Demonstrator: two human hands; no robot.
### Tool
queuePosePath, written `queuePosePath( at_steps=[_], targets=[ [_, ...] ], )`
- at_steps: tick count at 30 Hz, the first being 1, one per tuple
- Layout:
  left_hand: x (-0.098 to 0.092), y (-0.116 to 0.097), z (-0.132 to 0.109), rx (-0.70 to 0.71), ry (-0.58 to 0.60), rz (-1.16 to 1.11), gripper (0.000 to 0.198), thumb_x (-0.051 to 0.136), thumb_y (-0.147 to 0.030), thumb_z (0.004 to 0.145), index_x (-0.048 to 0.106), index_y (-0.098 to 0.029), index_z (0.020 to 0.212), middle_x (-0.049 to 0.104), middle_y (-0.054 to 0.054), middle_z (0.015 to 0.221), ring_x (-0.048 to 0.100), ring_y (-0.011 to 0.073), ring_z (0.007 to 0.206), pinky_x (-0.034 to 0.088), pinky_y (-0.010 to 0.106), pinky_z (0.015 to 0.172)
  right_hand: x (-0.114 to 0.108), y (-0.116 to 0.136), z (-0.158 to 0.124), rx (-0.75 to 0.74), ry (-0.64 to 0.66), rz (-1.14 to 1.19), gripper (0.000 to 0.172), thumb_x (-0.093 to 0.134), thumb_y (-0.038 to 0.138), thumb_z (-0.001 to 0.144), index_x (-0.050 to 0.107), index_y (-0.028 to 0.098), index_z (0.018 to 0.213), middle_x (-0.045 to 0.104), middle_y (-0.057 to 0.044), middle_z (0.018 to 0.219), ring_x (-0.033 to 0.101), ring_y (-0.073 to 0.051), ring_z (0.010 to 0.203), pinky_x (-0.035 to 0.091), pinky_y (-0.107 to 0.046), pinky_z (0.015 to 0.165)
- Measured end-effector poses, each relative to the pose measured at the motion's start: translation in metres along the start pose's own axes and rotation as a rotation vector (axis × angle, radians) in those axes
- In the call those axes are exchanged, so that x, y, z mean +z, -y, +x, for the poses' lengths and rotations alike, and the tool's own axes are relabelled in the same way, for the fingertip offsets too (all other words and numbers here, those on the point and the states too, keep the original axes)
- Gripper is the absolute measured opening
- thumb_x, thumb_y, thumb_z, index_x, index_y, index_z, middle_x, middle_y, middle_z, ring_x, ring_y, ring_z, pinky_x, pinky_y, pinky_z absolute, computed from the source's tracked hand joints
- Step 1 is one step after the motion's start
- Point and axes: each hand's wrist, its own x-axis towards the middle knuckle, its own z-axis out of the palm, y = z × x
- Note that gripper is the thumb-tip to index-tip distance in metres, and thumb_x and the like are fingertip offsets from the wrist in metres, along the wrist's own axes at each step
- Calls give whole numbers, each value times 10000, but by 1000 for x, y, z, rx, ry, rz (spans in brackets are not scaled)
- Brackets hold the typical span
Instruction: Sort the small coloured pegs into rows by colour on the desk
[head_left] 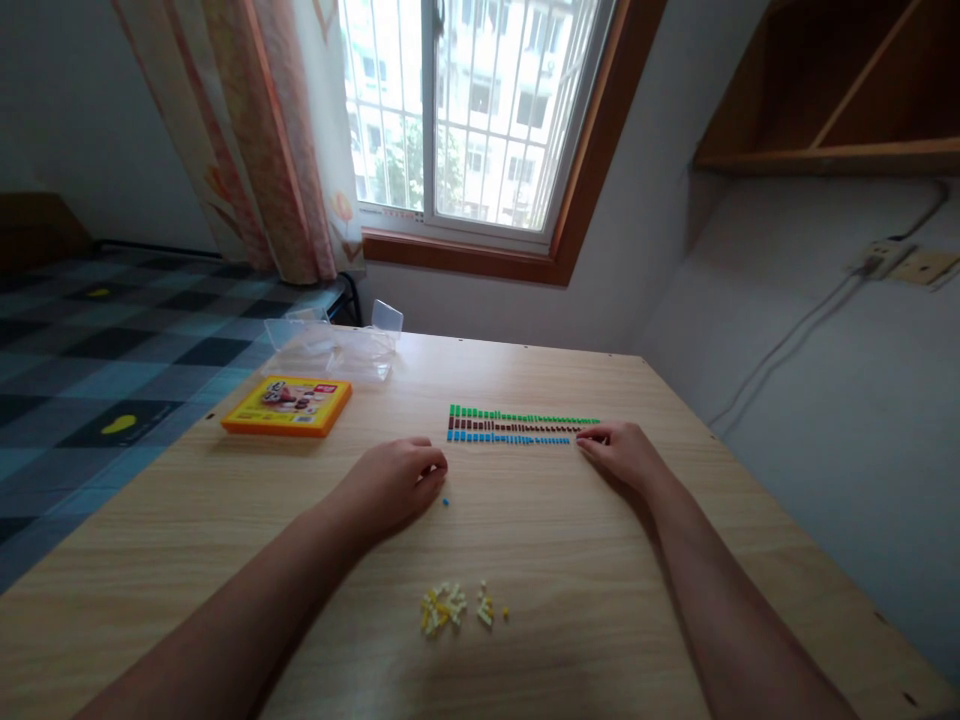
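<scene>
A big wooden worktop (525, 530) fills most of the view, with a checked bed (172, 310) on its left side. Past the far edge is a bright window (487, 110) with bars, and a flowery curtain (255, 130) hangs next to it. A brown wooden shelf (825, 160) is up high on the right. Some clear plastic packing (337, 350) sits near the far left corner of the worktop, and a flat yellow and orange box (289, 405) lies just in front of it. Near the middle are three long lines of tiny bricks, side by side: a green row (519, 416) at the back, a brown row (514, 427) in between, and a blue row (508, 439) in front. The right hand (616, 450) is at the right end of the blue row, fingertips close together; I can't tell if a brick is between them. The left hand (405, 475) rests with its fingers curled, and I can't see if it holds anything. Nearer the person is a messy pile of cream and yellow bricks (442, 610), with a smaller bunch (485, 607) beside it. One yellow brick (505, 612) lies by the bunch, and one blue brick (445, 502) lies near the left hand.
</scene>
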Motion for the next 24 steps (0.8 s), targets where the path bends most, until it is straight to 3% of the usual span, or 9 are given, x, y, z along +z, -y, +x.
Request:
queuePosePath(
  at_steps=[7, 24],
  targets=[
    [-5, -3, 1, -18, 18, -10, 268, 494, -280, 915, 739, -206, 836, 705, 51, 867, 613, 164, 742, 412, 289, 673, 14, -1, 3, -21, 8, 36, 254, 617, 340, 860, 819, 225, 962, 797, -58, 992, 729, -257, 919, 527, -358, 856],
    [-6, -2, 1, -19, 31, -18, 263, 497, -283, 919, 740, -211, 847, 712, 51, 895, 625, 178, 767, 426, 293, 692, 13, -2, 4, 43, 18, 89, 280, 633, 360, 845, 817, 207, 991, 796, -64, 992, 724, -253, 882, 521, -356, 843]
  ],
)
